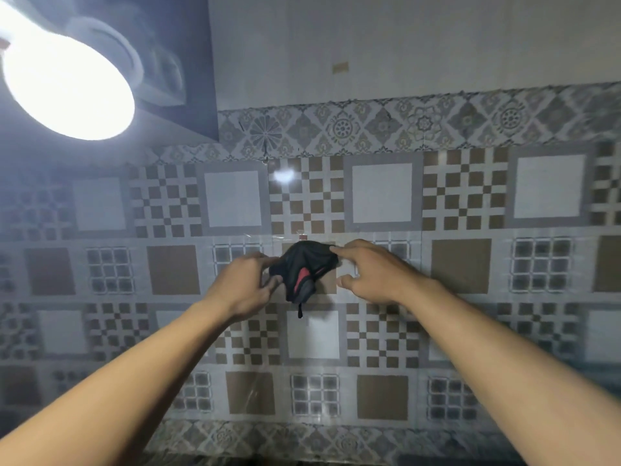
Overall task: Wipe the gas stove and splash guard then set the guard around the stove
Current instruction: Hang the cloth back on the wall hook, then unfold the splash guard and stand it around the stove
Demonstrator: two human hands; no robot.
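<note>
A crumpled black cloth with a red patch (304,269) hangs in front of the patterned tile wall (460,264), just under a small hook or tape mark. My left hand (248,284) pinches its left edge. My right hand (373,274) touches its upper right corner with the fingertips, the other fingers spread. Both arms reach up and forward. Neither the stove nor the splash guard can be seen.
A bright lit bulb (64,82) glares at the upper left, close to my head, under a dark cabinet (168,62). A transparent film (255,391) seems to cover the tiles. A dark edge (437,460) shows along the bottom.
</note>
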